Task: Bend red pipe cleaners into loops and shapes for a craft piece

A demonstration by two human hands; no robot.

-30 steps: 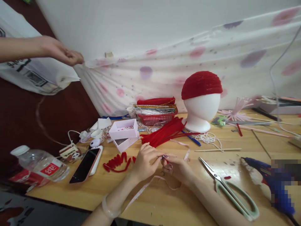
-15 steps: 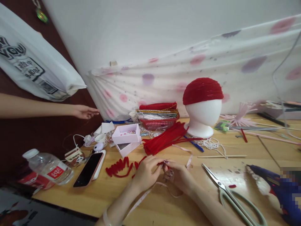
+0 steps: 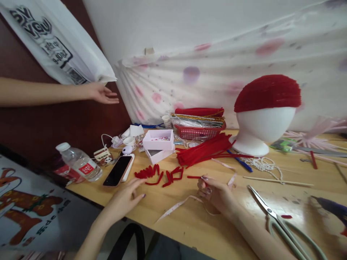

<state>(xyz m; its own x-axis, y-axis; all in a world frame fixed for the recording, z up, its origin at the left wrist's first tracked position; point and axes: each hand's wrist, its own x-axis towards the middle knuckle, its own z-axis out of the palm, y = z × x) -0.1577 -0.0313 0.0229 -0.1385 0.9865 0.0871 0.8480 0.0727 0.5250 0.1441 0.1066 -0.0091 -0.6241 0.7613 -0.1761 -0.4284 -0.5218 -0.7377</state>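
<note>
My left hand (image 3: 123, 202) is stretched out over the table's left part, fingers apart and holding nothing. Its fingertips are right by a zigzag-bent red pipe cleaner (image 3: 148, 172); whether they touch it I cannot tell. A second bent red pipe cleaner (image 3: 172, 176) lies just to the right of that one. Between the closed fingers of my right hand (image 3: 217, 191) is a red pipe cleaner (image 3: 193, 177), its straight end pointing left. Below the hands a pale measuring tape (image 3: 176, 207) curves across the wood.
Scissors (image 3: 273, 213) and a glue gun (image 3: 332, 207) lie at right. Behind stand a red-capped foam head (image 3: 264, 126), a bundle of red pipe cleaners (image 3: 206, 150) and a red basket (image 3: 200, 131). At left are a phone (image 3: 118, 170), a bottle (image 3: 81, 164) and another person's hand (image 3: 104, 94).
My hands have parted: the left let go and moved left toward the zigzag pipe cleaner, while the right keeps the red piece. The view has shifted left; the other person's hand has turned palm upward.
</note>
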